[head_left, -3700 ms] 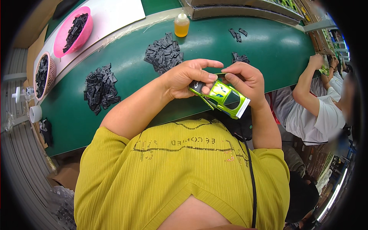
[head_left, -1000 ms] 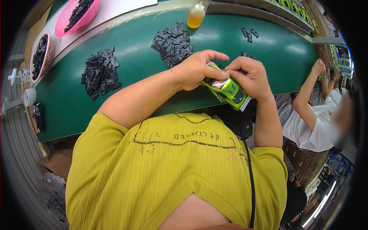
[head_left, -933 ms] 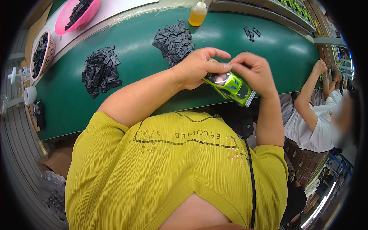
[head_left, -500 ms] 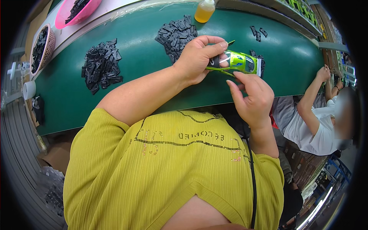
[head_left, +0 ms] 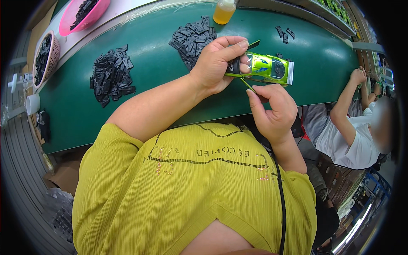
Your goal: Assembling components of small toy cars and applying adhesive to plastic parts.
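My left hand [head_left: 219, 63] is closed around the black front end of a bright green toy car body [head_left: 265, 67] with clear windows and blue markings. Some of its fingertips show through the clear part. One green door [head_left: 253, 44] juts out beside my left thumb. On the near side another thin green door [head_left: 247, 85] stands swung out from the body. My right hand [head_left: 276, 108] pinches this door's free end between thumb and forefinger. The car is held above the green tabletop, its silver rear end pointing right.
Piles of small black plastic parts lie at left [head_left: 111, 76] and centre [head_left: 192, 40], with a few loose ones [head_left: 285, 35] farther right. A bottle of yellow liquid [head_left: 224, 12] stands at the back. Pink baskets [head_left: 53, 55] sit far left. A co-worker [head_left: 350, 127] sits at right.
My right hand has shifted slightly left, and its thumb and forefinger have closed on the near door. That door now stands farther out. The car has turned a little in my left hand.
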`<act>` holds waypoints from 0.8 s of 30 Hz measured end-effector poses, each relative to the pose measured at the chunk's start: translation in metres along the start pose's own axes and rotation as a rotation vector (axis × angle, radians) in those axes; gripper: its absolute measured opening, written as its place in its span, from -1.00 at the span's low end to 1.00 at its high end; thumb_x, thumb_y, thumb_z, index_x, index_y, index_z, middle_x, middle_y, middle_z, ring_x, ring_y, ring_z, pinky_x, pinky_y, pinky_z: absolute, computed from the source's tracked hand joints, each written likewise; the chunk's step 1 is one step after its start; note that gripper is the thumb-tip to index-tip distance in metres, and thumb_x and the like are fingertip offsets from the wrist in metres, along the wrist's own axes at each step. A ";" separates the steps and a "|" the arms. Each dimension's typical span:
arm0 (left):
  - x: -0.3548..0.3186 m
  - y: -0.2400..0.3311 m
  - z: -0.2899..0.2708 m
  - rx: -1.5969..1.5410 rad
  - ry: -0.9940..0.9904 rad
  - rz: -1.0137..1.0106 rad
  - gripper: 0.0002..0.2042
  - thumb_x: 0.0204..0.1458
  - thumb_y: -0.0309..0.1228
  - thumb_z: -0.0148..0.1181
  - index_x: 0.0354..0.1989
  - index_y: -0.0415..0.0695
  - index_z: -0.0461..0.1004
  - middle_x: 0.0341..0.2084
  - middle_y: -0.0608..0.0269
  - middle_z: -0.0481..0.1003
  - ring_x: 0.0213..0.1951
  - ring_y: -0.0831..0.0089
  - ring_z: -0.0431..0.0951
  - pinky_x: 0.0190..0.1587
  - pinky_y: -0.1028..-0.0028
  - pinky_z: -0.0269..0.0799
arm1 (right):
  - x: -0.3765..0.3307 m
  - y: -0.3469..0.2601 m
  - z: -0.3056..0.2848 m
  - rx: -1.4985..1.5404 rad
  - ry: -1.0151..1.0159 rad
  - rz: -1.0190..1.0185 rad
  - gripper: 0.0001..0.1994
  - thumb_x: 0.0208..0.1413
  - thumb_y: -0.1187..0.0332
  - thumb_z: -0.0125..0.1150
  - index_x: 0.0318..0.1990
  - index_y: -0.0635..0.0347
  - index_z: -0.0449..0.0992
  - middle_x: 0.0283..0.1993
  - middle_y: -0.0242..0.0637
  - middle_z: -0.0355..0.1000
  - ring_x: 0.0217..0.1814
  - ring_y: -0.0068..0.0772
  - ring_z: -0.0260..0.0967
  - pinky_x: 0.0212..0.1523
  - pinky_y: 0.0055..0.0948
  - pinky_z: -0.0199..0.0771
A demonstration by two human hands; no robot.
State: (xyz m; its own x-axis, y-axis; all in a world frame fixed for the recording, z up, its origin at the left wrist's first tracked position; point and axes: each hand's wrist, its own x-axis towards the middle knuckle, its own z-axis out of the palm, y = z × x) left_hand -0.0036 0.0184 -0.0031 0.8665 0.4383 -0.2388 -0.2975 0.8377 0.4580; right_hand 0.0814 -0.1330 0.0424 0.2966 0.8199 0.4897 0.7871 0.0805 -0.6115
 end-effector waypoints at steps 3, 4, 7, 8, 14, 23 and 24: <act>-0.002 0.000 0.001 0.008 0.012 0.006 -0.80 0.11 -0.44 0.15 -0.14 -0.18 0.33 -0.54 0.21 0.46 -0.58 0.46 0.53 -0.44 0.45 0.54 | 0.000 0.001 0.000 -0.049 -0.014 -0.026 -0.85 -0.18 0.57 0.34 -0.41 0.24 0.51 -0.55 -0.25 0.41 -0.60 -0.31 0.37 -0.59 -0.46 0.31; -0.004 -0.001 0.003 0.032 0.035 0.008 -0.79 0.12 -0.42 0.13 -0.12 -0.18 0.35 -0.54 0.22 0.46 -0.56 0.49 0.50 -0.41 0.48 0.48 | 0.001 0.003 0.002 -0.047 -0.014 -0.028 -0.85 -0.18 0.57 0.34 -0.41 0.24 0.51 -0.55 -0.25 0.41 -0.60 -0.31 0.37 -0.59 -0.46 0.31; -0.005 -0.002 0.004 0.064 0.051 0.019 -0.79 0.12 -0.41 0.12 -0.10 -0.18 0.37 -0.54 0.23 0.45 -0.53 0.51 0.47 -0.39 0.52 0.43 | 0.001 0.008 0.005 -0.124 0.007 -0.167 -0.86 -0.18 0.56 0.33 -0.41 0.24 0.51 -0.55 -0.24 0.40 -0.59 -0.28 0.37 -0.59 -0.43 0.32; -0.005 -0.002 0.004 0.071 0.043 0.024 -0.79 0.12 -0.42 0.13 -0.11 -0.18 0.37 -0.54 0.23 0.45 -0.53 0.50 0.47 -0.39 0.52 0.43 | 0.000 0.008 0.005 -0.134 0.006 -0.182 -0.86 -0.18 0.55 0.33 -0.41 0.24 0.50 -0.54 -0.24 0.40 -0.59 -0.26 0.36 -0.58 -0.42 0.33; -0.002 -0.002 0.005 0.121 0.113 0.111 -0.78 0.12 -0.41 0.14 -0.11 -0.19 0.36 -0.52 0.22 0.46 -0.54 0.49 0.49 -0.39 0.53 0.46 | 0.005 0.015 0.010 -0.183 0.017 -0.196 -0.86 -0.16 0.52 0.32 -0.39 0.22 0.51 -0.52 -0.25 0.41 -0.56 -0.24 0.37 -0.54 -0.38 0.35; -0.006 -0.008 0.006 0.207 0.152 0.150 -0.77 0.09 -0.41 0.16 -0.11 -0.20 0.35 -0.51 0.21 0.47 -0.53 0.49 0.50 -0.39 0.53 0.46 | 0.008 0.022 0.010 -0.192 -0.130 -0.155 -0.86 -0.15 0.50 0.29 -0.36 0.22 0.51 -0.49 -0.23 0.42 -0.52 -0.22 0.39 -0.50 -0.38 0.37; -0.006 -0.007 0.006 0.208 0.150 0.151 -0.77 0.09 -0.41 0.16 -0.11 -0.20 0.35 -0.51 0.21 0.47 -0.53 0.49 0.50 -0.39 0.53 0.46 | 0.009 0.023 0.009 -0.159 -0.141 -0.144 -0.85 -0.15 0.50 0.30 -0.36 0.23 0.51 -0.48 -0.22 0.43 -0.52 -0.22 0.39 -0.50 -0.39 0.37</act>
State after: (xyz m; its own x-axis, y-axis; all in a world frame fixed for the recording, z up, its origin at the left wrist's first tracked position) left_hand -0.0041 0.0081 -0.0002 0.7453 0.6092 -0.2709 -0.3168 0.6811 0.6602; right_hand 0.0975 -0.1189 0.0266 0.1057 0.8785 0.4660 0.8943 0.1210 -0.4309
